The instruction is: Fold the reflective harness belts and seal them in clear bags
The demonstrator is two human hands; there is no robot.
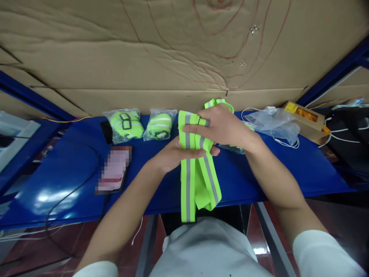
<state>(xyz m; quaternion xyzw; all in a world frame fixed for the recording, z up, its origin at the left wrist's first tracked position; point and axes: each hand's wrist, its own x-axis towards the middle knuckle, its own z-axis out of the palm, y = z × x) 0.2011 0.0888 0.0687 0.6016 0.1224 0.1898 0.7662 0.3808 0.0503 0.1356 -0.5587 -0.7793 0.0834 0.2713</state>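
Both my hands grip a neon yellow reflective strap (188, 184) with a grey stripe down its middle, held over the front of the blue table. My left hand (173, 154) supports the folded layers from below, thumb across the front. From above, my right hand (220, 123) closes on the upper folds, its fingers reaching over the strap. Loops hang down past the table's front edge. More neon strap shows behind my right hand. On the table to the left lie two clear bags, one bag (127, 125) and another bag (160, 125), each with a rolled neon strap inside.
A phone (114, 169) lies left of my arm, a dark object (106, 132) beside the bags. At right are crumpled clear plastic (279, 123), white cables (288, 144) and a cardboard box (305, 121) with orange contents. A cardboard wall (115, 69) rises behind the blue table (77, 165).
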